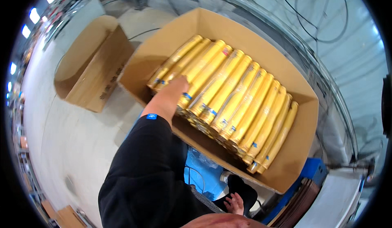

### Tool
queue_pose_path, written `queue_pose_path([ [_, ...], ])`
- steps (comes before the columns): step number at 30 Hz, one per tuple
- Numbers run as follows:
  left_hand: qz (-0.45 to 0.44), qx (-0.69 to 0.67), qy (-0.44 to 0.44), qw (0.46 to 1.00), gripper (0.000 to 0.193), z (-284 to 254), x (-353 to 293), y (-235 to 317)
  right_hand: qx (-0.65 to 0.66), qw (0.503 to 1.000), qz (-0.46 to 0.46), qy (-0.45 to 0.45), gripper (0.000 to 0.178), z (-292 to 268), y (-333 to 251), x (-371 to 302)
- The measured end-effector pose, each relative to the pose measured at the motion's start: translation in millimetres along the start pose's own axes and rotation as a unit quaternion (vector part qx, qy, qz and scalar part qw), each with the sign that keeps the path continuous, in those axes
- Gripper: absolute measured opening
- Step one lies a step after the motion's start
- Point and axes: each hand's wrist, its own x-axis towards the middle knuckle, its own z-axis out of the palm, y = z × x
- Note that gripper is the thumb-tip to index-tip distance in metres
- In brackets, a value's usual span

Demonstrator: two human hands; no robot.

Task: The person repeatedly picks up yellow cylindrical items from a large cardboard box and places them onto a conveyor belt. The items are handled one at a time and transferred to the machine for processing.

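A large open cardboard box (245, 36) holds a row of yellow, film-wrapped tubes (232, 89) lying side by side, with more ends showing beneath the top layer. Several tubes carry small blue marks near their close ends. My left hand (176, 87) reaches over the box's near left wall, its fingers curled round the close end of a yellow tube (208, 56) towards the row's left. The fingertips are partly hidden. Low in front of my body, outside the box, my right hand (234, 204) hangs with its fingers loosely apart and nothing in it.
Beyond the left side, a second open cardboard box (92, 73) stands on the pale floor. Blue plastic (204, 173) shows under the large box. Stacked brown sheets (296, 205) lie at lower right beside a blue frame (314, 171). Black cables (304, 20) hang at upper right.
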Motion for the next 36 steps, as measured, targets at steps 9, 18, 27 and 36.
queue_pose_path([
  [9, 0.264, 0.098, 0.006, 0.959, 0.051, -40.5, -203.0, -2.6, 0.168, 0.983, -0.041, 0.069, 0.038, -85.9, -52.1, 35.5],
  [18, 0.263, -0.028, 0.463, 0.846, 0.029, 55.4, -281.2, -33.0, 0.3, 0.913, -0.26, 0.095, 0.018, -132.9, -59.9, -4.2],
  [27, 0.243, 0.107, 0.131, 0.955, 0.043, 41.8, -316.5, 30.5, 0.436, 0.826, -0.337, -0.117, 0.026, -251.1, 11.0, 3.1],
  [36, 0.416, -0.036, 0.328, 0.847, 0.031, 100.8, -366.1, 51.6, 0.611, 0.744, -0.25, -0.1, 0.087, -140.7, -28.8, -31.6],
])
